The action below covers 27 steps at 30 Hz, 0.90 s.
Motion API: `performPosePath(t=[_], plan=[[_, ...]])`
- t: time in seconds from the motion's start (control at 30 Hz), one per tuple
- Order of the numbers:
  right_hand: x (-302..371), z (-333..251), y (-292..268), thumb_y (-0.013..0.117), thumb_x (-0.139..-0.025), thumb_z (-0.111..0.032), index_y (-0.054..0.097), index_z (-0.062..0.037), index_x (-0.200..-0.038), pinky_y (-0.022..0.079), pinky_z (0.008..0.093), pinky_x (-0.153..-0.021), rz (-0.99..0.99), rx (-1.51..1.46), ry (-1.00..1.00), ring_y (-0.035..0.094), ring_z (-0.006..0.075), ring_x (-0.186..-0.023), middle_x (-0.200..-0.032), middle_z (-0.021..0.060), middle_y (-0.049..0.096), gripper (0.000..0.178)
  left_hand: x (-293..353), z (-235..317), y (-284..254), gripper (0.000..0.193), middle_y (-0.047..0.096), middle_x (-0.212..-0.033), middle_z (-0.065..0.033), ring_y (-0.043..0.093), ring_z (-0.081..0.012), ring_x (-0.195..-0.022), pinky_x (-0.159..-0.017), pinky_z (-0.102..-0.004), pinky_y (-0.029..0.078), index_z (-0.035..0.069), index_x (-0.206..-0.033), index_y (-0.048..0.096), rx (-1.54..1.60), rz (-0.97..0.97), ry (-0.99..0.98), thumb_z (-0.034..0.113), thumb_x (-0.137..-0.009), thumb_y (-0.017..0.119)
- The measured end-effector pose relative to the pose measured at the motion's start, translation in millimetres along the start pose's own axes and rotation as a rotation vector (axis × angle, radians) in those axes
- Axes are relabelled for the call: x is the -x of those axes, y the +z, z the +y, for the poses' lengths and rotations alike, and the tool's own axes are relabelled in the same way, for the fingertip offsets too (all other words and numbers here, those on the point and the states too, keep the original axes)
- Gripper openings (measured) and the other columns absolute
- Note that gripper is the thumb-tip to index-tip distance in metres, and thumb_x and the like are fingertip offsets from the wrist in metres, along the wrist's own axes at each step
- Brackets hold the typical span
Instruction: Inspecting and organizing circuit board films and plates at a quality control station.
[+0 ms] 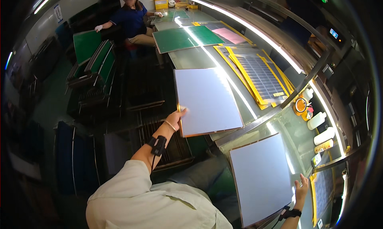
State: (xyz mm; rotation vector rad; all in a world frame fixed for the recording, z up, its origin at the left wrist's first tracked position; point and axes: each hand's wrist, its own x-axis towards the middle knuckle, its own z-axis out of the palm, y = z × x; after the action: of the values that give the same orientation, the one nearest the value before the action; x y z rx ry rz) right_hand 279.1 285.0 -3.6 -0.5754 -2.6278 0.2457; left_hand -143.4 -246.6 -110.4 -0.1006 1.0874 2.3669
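The wearer's pale shirt (151,205) fills the bottom of the view, with a black forearm device (158,145) strapped on the left arm. Ahead to the right, the lower white panel (261,177) lies partly over the worktable (183,60). The right hand (301,189) is open beside its right edge, fingers apart and raised — whether a fingertip touches, I cannot tell. Further out, the left hand (175,118) grips the upper white panel (207,99) low on its left edge, thumb on the face; most of that panel stretches rightward and beyond the grip, over the worktable's edge. White bottles (317,121) stand along the right side. Beyond lie yellow-edged sheets (259,77), then a large green panel (187,38) with a pink sheet (230,35) beside it. Farthest off, a co-worker (131,21) in dark blue has a gloved hand (98,28) at a green board (87,45)
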Motion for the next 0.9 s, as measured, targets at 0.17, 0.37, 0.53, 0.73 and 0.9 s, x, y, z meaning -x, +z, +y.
performPosePath(t=[0.17,0.37,0.53,0.73,0.9], plan=[[-9,-160,-3,0.056,-0.087,-0.008,0.048,0.0044,-0.123,0.042,0.0320,-0.091,-0.560,-0.615,0.379,0.054,0.0237,-0.106,-0.118,0.0191,0.054,0.040,49,5,44,0.029,0.061,-0.103,-0.0021,0.060,-0.0176,-0.095,-0.085,-0.0358,0.048,0.009,-0.115,0.052,0.098,-0.082,-0.013,0.016,-0.088,0.058],[-55,-291,20,0.050,-0.093,-0.016,0.050,0.0010,-0.115,0.050,0.0316,-0.081,-0.088,-1.618,0.317,0.063,0.0191,-0.088,-0.098,0.0109,0.063,0.028,71,-10,99,0.038,0.058,-0.112,0.0013,0.056,-0.0142,-0.104,-0.088,-0.0353,0.046,0.014,-0.121,0.050,0.168,-0.375,-0.022,0.017,-0.085,0.062],[-81,-365,-13,0.046,-0.092,-0.009,0.057,-0.0010,-0.108,0.052,0.0311,-0.078,0.048,-0.944,-0.063,0.064,0.0224,-0.078,-0.093,0.0113,0.064,0.021,42,10,108,0.077,0.036,-0.139,-0.0113,0.039,-0.0277,-0.124,-0.102,-0.0437,0.031,0.013,-0.140,0.026,-0.101,-0.146,0.185,0.058,-0.082,0.049],[-53,-412,87,0.060,-0.075,-0.006,0.054,-0.0048,-0.115,0.052,0.0343,-0.078,-0.002,-0.247,-0.917,0.057,0.0284,-0.101,-0.115,0.0104,0.057,0.041,65,19,113,0.087,0.042,-0.134,-0.0124,0.040,-0.0295,-0.121,-0.102,-0.0444,0.031,0.008,-0.134,0.036,0.475,-0.234,0.067,0.074,-0.078,0.033],[-40,-413,140,0.066,-0.073,-0.020,0.057,-0.0090,-0.100,0.052,0.0348,-0.078,-0.354,-0.451,-0.831,0.056,0.0268,-0.105,-0.116,0.0067,0.057,0.031,58,-9,65,0.086,0.046,-0.130,-0.0114,0.044,-0.0292,-0.117,-0.099,-0.0428,0.036,0.007,-0.131,0.040,0.409,-0.036,0.089,0.074,-0.078,0.034]])
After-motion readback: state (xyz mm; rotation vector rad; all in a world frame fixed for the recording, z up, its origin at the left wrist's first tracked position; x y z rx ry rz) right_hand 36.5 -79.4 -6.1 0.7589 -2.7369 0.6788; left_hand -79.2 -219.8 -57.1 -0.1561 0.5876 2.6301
